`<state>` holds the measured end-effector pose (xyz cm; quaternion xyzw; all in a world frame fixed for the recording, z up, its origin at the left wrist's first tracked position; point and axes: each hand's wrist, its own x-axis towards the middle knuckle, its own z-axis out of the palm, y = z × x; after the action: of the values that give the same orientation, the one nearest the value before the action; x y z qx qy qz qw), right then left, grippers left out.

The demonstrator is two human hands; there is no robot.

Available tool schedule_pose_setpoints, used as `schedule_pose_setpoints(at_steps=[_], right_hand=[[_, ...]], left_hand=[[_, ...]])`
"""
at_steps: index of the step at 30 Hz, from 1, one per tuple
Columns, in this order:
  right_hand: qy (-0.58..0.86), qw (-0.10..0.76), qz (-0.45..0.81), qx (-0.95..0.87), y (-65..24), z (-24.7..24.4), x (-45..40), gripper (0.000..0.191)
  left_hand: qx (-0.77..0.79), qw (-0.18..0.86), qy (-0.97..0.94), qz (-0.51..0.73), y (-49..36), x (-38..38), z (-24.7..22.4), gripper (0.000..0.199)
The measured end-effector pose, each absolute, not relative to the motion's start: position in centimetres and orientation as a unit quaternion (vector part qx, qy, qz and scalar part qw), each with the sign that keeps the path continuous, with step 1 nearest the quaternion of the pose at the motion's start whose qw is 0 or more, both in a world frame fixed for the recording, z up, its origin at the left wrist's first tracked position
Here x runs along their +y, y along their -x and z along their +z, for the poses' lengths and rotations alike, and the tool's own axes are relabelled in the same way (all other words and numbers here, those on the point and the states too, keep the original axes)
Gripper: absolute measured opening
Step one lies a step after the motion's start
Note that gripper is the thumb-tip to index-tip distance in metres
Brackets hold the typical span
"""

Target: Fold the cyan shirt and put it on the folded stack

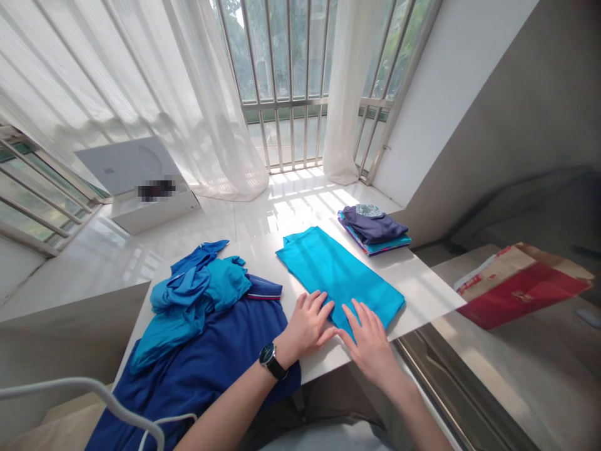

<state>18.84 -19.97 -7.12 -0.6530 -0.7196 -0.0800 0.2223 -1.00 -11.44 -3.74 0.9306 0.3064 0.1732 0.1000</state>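
Observation:
A bright turquoise garment [340, 269], folded into a long rectangle, lies flat on the white table [427, 294]. My left hand [307, 322] rests on its near left edge, fingers spread and slightly bent; a black watch is on that wrist. Close beside it, my right hand [369, 341] lies on the near end of the cloth with the fingers stretched out. The two thumbs nearly meet. Left of my hands is a loose heap: a crumpled teal garment [220, 282] on top of a dark blue garment [235, 338] with a striped collar or cuff.
A small stack of folded clothes [375, 225] sits at the table's far right. An open white box [154, 210] stands on the windowsill. To the right is a red and brown paper bag [526, 288]. A white cable [89, 383] crosses the lower left.

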Motion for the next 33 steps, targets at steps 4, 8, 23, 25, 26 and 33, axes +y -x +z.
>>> schedule_pose_setpoints(at_steps=[4,8,23,25,26,33], right_hand=[[0.619,0.162,-0.083,-0.764,-21.3,-7.8,-21.1,0.053],[0.586,0.131,0.010,-0.800,-25.5,-5.8,-21.8,0.044],[0.764,0.123,-0.052,-0.632,-34.2,-7.6,-20.5,0.060],[0.797,0.123,-0.093,-0.585,-34.4,-8.0,-20.3,0.066],[0.809,0.123,-0.099,-0.567,-34.4,-8.1,-20.2,0.070],[0.823,0.172,-0.126,-0.526,-31.7,-8.8,-18.2,0.073]], left_hand=[[0.282,0.142,-0.929,0.191,1.2,-11.1,-2.9,0.050],[0.343,0.123,-0.901,0.237,1.6,-9.7,-2.8,0.040],[0.309,0.114,-0.928,0.174,1.1,-11.4,-1.7,0.034],[0.261,0.147,-0.937,0.178,1.2,-11.3,-1.3,0.030],[0.244,0.156,-0.939,0.185,1.3,-11.2,-1.2,0.028],[0.311,0.094,-0.928,0.182,2.1,-10.0,-2.1,0.044]])
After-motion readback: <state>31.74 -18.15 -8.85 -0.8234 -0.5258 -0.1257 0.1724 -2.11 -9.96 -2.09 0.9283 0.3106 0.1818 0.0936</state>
